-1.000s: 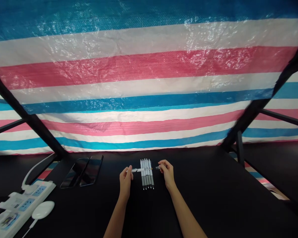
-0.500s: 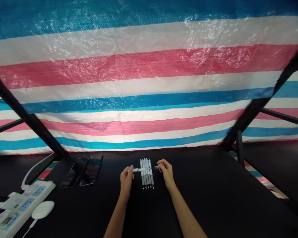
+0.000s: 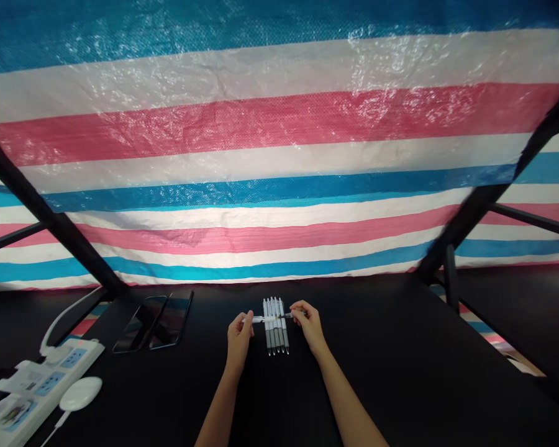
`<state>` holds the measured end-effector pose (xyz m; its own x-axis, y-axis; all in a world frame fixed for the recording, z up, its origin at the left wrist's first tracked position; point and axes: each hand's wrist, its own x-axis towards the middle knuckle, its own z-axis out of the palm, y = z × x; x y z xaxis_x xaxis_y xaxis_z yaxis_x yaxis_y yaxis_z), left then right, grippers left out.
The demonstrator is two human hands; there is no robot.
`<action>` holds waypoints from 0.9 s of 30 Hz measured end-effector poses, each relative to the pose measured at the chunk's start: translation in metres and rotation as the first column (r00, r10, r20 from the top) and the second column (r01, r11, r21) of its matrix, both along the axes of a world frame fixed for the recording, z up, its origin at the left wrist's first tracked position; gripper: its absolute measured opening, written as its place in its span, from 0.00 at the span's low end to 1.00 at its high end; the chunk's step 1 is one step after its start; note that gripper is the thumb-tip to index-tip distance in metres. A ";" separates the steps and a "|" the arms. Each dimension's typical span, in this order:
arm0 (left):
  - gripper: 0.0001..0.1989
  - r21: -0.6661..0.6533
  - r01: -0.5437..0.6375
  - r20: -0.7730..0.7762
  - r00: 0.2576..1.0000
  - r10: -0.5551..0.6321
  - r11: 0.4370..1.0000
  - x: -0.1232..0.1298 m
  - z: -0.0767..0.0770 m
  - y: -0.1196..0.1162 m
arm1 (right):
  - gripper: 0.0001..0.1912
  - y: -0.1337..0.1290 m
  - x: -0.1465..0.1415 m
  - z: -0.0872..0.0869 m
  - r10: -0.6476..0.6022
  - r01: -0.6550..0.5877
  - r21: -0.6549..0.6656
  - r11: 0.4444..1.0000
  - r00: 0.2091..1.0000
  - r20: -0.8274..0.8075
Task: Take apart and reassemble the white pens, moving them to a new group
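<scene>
Several white pens with grey grips (image 3: 274, 332) lie side by side on the black table, tips toward me. Just above them, my left hand (image 3: 239, 338) pinches a white pen barrel (image 3: 259, 319) held crosswise over the row. My right hand (image 3: 310, 326) pinches a small, thin pen piece (image 3: 289, 315) from the other side. The piece's end meets or nearly meets the barrel above the pens, though the picture is too small to tell which.
Left on the black table (image 3: 377, 347) are two dark smartphones (image 3: 138, 324) (image 3: 171, 320), a white power strip (image 3: 41, 388) and a round white device (image 3: 81, 393) with a cable. Black frame bars (image 3: 51, 217) and a striped tarpaulin (image 3: 279, 143) stand behind.
My hands have moved toward each other, bringing the barrel and small piece from a gap to meeting or nearly meeting above the pens. The row of pens has not moved.
</scene>
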<state>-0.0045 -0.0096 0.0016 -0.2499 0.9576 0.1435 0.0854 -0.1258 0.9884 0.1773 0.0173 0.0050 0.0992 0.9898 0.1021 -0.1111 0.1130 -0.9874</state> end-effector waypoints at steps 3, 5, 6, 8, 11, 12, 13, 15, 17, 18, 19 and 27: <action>0.23 -0.016 0.035 -0.035 0.999 -0.035 0.999 0.001 -0.001 0.001 | 0.06 -0.001 -0.001 0.003 0.047 -0.047 0.009 0.999 0.999 0.023; 0.22 -0.029 0.056 -0.074 0.996 -0.058 0.998 0.002 -0.002 0.001 | 0.06 -0.002 -0.002 0.006 0.075 -0.076 0.017 0.997 0.997 0.036; 0.22 -0.034 0.063 -0.092 0.994 -0.066 0.997 0.002 -0.002 0.001 | 0.06 -0.003 -0.003 0.006 0.089 -0.090 0.019 0.996 0.995 0.041; 0.22 -0.039 0.066 -0.117 0.991 -0.070 0.997 0.003 -0.002 0.001 | 0.06 -0.003 -0.003 0.007 0.108 -0.109 0.020 0.994 0.993 0.049; 0.22 -0.041 0.062 -0.131 0.989 -0.067 0.997 0.004 0.000 0.000 | 0.06 -0.003 -0.003 0.007 0.114 -0.115 0.020 0.993 0.992 0.054; 0.22 -0.040 0.060 -0.131 0.989 -0.065 0.997 0.004 0.001 0.000 | 0.06 -0.003 -0.003 0.007 0.111 -0.113 0.020 0.993 0.992 0.056; 0.22 -0.038 0.058 -0.131 0.989 -0.062 0.998 0.005 0.001 0.000 | 0.06 -0.003 -0.003 0.007 0.109 -0.110 0.018 0.994 0.992 0.058; 0.22 -0.037 0.060 -0.133 0.989 -0.064 0.998 0.004 0.002 0.000 | 0.06 -0.003 -0.003 0.007 0.104 -0.106 0.016 0.994 0.993 0.063; 0.22 -0.035 0.071 -0.134 0.988 -0.075 0.997 0.004 0.002 0.000 | 0.06 -0.003 -0.003 0.007 0.104 -0.106 0.018 0.994 0.992 0.068; 0.22 -0.033 0.077 -0.133 0.988 -0.081 0.996 0.004 0.002 0.000 | 0.06 -0.002 -0.003 0.006 0.105 -0.107 0.021 0.994 0.992 0.068; 0.22 -0.030 0.081 -0.131 0.988 -0.085 0.996 0.003 0.002 -0.001 | 0.06 -0.002 -0.003 0.006 0.106 -0.108 0.024 0.994 0.992 0.065; 0.22 -0.044 0.116 -0.114 0.986 -0.120 0.992 0.004 0.002 -0.001 | 0.08 -0.001 -0.003 0.000 0.120 -0.122 0.032 0.992 0.991 0.065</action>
<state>-0.0005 -0.0102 0.0034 -0.1187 0.9845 0.1289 0.1865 -0.1054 0.9768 0.1748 0.0164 0.0055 -0.0289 0.9897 0.1401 -0.0641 0.1380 -0.9884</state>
